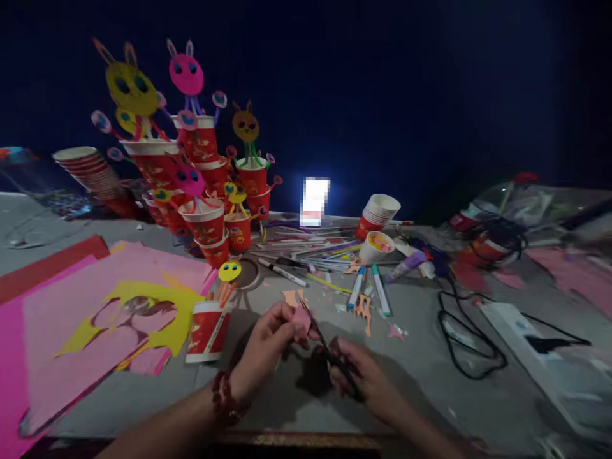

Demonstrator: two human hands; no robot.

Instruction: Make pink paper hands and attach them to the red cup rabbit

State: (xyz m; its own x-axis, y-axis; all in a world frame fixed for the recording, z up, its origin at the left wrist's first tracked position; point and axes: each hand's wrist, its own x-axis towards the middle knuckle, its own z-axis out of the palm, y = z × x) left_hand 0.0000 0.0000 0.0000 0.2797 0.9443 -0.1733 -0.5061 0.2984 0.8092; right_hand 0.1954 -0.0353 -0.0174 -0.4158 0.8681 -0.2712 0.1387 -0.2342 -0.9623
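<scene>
Where the tabletop point(415, 344) runs to its near left corner, I see pink sheets point(52, 325) lying beneath a cut yellow sheet point(189, 309). Behind them, toward the far edge, stand decorated red cups point(203, 222) with round paper faces point(187, 74). Just right of the sheets stands a single red cup point(201, 331) with a yellow face point(230, 271) on orange stems point(224, 293). Next, near the middle of the near edge, the left hand point(270, 338) pinches a small pink paper piece point(301, 317) between thumb and fingers. The right hand point(356, 366) curls round the black-handled scissors point(333, 359), whose blades meet the piece. Farther right, a black cable point(471, 377) lies looped toward the right edge.
</scene>
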